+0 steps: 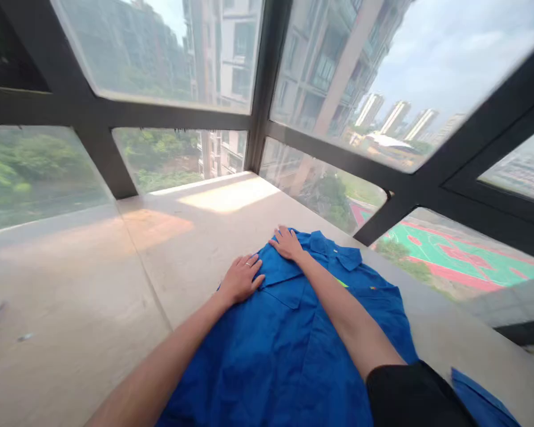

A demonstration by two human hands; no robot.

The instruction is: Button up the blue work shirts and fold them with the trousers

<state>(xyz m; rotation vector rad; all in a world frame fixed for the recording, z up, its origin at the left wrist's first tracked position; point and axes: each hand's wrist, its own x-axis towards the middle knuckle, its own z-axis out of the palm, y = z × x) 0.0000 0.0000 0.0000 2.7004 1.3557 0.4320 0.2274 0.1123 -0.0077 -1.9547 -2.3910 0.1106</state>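
A bright blue work shirt [289, 350] with a collar and chest pockets lies spread flat on a pale stone window ledge [115, 284]. My left hand [242, 277] rests flat on the shirt's left edge, fingers stretched out, a ring on one finger. My right hand [287, 243] lies flat farther up, on the shirt's shoulder near the collar [338, 252], fingers extended. Neither hand grips the cloth. A small yellow-green tag [342, 283] shows beside my right forearm.
The ledge runs into a corner bay of large windows with dark frames [260, 89]. High-rise buildings, trees and a sports court lie far below outside. A patch of sunlight [226, 196] falls on the ledge beyond the shirt. Another bit of blue cloth [480, 397] sits at bottom right.
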